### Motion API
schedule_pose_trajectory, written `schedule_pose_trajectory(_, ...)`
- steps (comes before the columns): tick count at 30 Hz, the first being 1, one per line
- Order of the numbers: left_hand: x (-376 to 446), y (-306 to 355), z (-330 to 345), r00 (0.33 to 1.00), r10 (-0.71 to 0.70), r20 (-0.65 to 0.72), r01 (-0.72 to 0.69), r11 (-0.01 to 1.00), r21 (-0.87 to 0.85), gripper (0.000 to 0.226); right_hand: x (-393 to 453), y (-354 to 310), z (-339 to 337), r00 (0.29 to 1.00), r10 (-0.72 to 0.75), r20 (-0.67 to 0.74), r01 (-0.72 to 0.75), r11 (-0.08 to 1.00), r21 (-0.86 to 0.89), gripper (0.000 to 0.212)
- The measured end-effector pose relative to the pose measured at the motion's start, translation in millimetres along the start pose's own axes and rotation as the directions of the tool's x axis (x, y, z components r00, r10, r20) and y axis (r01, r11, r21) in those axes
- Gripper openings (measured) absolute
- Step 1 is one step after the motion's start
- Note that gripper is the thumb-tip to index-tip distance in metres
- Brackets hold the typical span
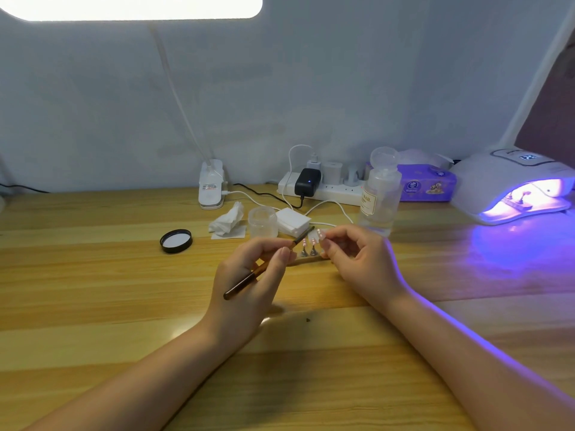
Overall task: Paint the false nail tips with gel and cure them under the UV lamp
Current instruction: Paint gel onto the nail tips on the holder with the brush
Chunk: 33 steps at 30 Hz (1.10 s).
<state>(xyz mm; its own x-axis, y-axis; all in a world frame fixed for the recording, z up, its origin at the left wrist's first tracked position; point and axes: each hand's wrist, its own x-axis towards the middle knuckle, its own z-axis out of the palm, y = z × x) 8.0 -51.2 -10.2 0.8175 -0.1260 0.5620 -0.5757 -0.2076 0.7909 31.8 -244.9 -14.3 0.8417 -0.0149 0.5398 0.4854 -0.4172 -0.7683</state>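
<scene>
- Pale wooden worktop (93, 275); glowing white UV lamp (510, 188) far right.
- Left hand (249, 284) grip pinches slim brown brush (267, 265), tip slanting toward lamp.
- Right hand (357, 259) grip pinches clear false nail tips (314, 236), lampward of the brush tip.

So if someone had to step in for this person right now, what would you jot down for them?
Left hand: grips the brush, its tip at the nail tips.
Right hand: fingers pinch the stand end holding the false nail tips above the table.
UV lamp: lit at far right, with something on a stand inside, apparently curing.
Clear jar stands open, its black lid lying to the left.
Done: apparently one batch in the lamp.
Left: finish painting these tips, then cure them.
</scene>
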Motion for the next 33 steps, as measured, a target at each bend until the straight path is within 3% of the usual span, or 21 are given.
schedule_pose_trajectory(15, -2.8, 3.3, -0.1, 0.999, 0.048, 0.001, -0.048, 0.998, -0.035, 0.022, 0.8, 2.8, 1.7, 0.999, -0.024, -0.044, 0.023, 1.000, -0.021, 0.013)
schedule_pose_trajectory(23, -2.5, 1.9, -0.3, 0.988, 0.141, 0.069, -0.149, 0.981, 0.126, 0.023, 1.6, 2.9, 0.9, 0.997, -0.043, -0.066, 0.036, 0.994, -0.101, 0.013)
schedule_pose_trajectory(33, -1.8, 1.9, 1.7, 0.992, 0.120, 0.037, -0.124, 0.979, 0.162, 0.026, 1.9, 2.0, 2.1, 0.995, -0.067, -0.079, 0.056, 0.989, -0.140, 0.012)
